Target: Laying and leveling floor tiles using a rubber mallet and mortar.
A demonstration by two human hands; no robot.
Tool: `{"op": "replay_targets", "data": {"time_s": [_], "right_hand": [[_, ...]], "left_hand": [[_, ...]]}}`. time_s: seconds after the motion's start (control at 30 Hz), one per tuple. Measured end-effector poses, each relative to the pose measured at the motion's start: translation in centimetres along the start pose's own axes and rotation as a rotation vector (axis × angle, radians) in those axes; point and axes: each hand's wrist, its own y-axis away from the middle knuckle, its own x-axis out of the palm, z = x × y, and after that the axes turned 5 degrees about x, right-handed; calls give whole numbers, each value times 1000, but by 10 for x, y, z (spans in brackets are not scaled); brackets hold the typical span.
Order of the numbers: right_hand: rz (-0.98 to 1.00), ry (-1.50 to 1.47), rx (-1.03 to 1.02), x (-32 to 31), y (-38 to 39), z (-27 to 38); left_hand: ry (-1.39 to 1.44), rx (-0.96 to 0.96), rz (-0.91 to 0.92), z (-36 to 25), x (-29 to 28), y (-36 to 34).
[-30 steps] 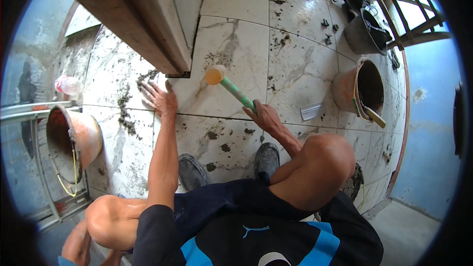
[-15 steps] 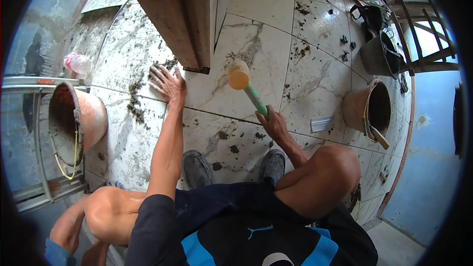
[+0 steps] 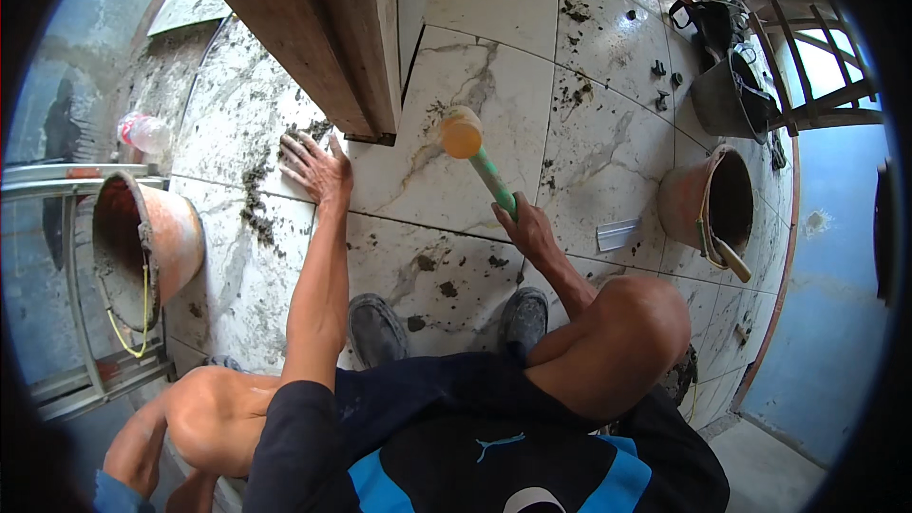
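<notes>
From the head view, the person squats on a floor of large marbled tiles (image 3: pixel 570 171) smeared with dark mortar spots. The left hand (image 3: pixel 313 169) lies flat on a tile, fingers spread and released, holding nothing, just beside the foot of a brown wooden frame (image 3: pixel 323 38) that runs up and away to the upper left. The right hand (image 3: pixel 527 233) has its grip clenched around the green handle of a mallet (image 3: pixel 480 161). The mallet's yellowish rubber head points up and to the left, over the tile just right of the frame's foot; whether it touches the tile cannot be told. Two grey shoes (image 3: pixel 375 328) stand on the tile below the hands, between the bent knees. An orange bucket (image 3: pixel 142 242) lies tilted at the left, beside a metal rail. A second orange bucket (image 3: pixel 708 204) stands at the right with a tool handle sticking out, a small white strip near it. A dark bucket (image 3: pixel 727 95) sits farther up on the right.
</notes>
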Motion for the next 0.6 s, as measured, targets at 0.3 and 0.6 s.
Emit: {"op": "replay_targets", "data": {"time_s": [0.3, 0.6], "right_hand": [[126, 165, 84, 2, 4, 1], [48, -7, -30, 2, 17, 25]], "left_hand": [[9, 3, 37, 3, 4, -1], [96, -17, 60, 29, 5, -10]]}}
